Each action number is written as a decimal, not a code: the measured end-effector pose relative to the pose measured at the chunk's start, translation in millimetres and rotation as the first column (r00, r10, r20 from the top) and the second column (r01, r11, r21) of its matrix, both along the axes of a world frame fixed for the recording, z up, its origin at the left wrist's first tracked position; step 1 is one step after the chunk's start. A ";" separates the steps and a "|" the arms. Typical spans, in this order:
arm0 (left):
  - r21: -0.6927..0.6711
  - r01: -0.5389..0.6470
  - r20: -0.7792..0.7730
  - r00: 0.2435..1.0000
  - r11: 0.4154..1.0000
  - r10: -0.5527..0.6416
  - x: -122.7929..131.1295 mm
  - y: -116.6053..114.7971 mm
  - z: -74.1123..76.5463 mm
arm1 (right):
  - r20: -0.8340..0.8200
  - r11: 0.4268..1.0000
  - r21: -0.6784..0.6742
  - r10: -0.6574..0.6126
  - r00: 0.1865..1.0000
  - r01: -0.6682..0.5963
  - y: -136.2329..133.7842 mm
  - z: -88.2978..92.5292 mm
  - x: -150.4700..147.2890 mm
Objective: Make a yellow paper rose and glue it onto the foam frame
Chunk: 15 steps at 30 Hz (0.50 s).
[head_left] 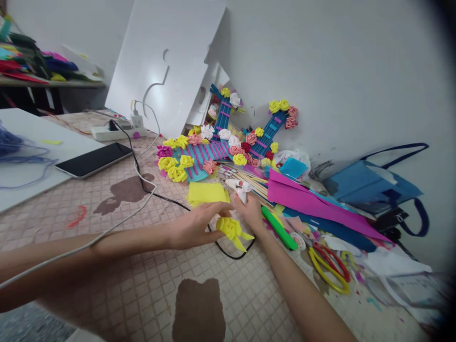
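My left hand (194, 225) pinches a small yellow foam flower (231, 230) just above the patterned floor. To its right, my right hand (251, 209) grips a white glue gun (238, 186), its black cord (231, 254) looping under the flower. A flat yellow foam sheet (206, 193) lies just behind my left hand. Behind that stand blue letter shapes (213, 152) decorated with yellow, pink, white and red foam flowers.
A green cutter (280, 229), scissors with yellow and red handles (329, 266), magenta foam sheets (306, 197) and a blue bag (374, 183) lie right. A phone (94, 159) rests on a white board left, near a power strip (116, 132). White cable (142, 190) crosses the floor.
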<state>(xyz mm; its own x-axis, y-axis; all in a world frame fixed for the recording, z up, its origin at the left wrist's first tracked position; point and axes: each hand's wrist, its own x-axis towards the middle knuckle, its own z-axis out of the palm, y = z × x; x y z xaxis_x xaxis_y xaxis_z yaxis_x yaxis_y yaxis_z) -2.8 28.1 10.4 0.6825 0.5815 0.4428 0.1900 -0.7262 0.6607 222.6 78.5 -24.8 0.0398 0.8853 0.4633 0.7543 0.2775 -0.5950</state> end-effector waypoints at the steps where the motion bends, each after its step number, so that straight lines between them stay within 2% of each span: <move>1: 0.005 0.001 0.013 1.000 1.000 -0.001 2.7 3.6 -1.0 | 0.002 1.000 -0.002 0.014 1.000 -0.014 1.1 -1.5 0.6; 8: -0.058 0.015 0.049 0.999 0.998 -0.012 0.7 8.8 -12.2 | -0.070 0.997 -0.028 0.064 0.995 -0.066 -4.8 -4.2 12.5; 15: -0.082 0.015 0.049 0.999 0.997 -0.011 -4.3 6.2 -11.5 | -0.129 0.998 0.012 0.058 0.990 -0.056 -8.5 0.4 12.6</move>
